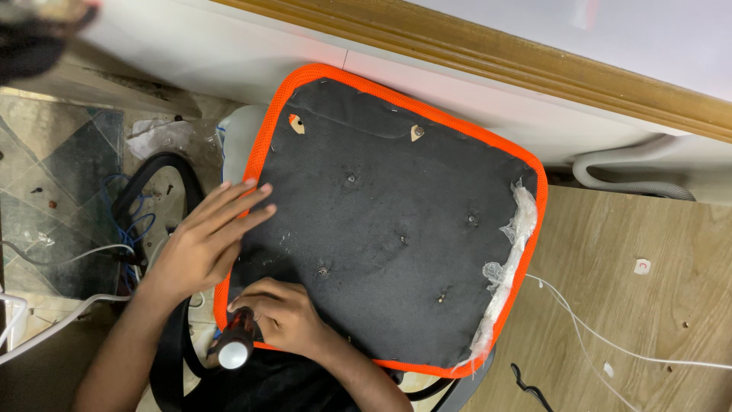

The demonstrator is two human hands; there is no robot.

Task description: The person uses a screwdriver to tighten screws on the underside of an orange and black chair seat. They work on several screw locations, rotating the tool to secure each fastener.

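An upturned chair seat (396,229), black underneath with an orange mesh rim, rests against the white desk (252,57) edge. At its near left corner the right hand (286,317) is clenched around a black-handled screwdriver (235,339), while the left hand (206,240) lies flat, fingers released, on the seat's left edge. Torn plastic wrap (507,267) clings along the seat's right edge.

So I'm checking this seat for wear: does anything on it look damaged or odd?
Yes. Along the right edge of the seat cushion, white padding bulges out, torn and ragged, where the black underside fabric meets the orange trim.
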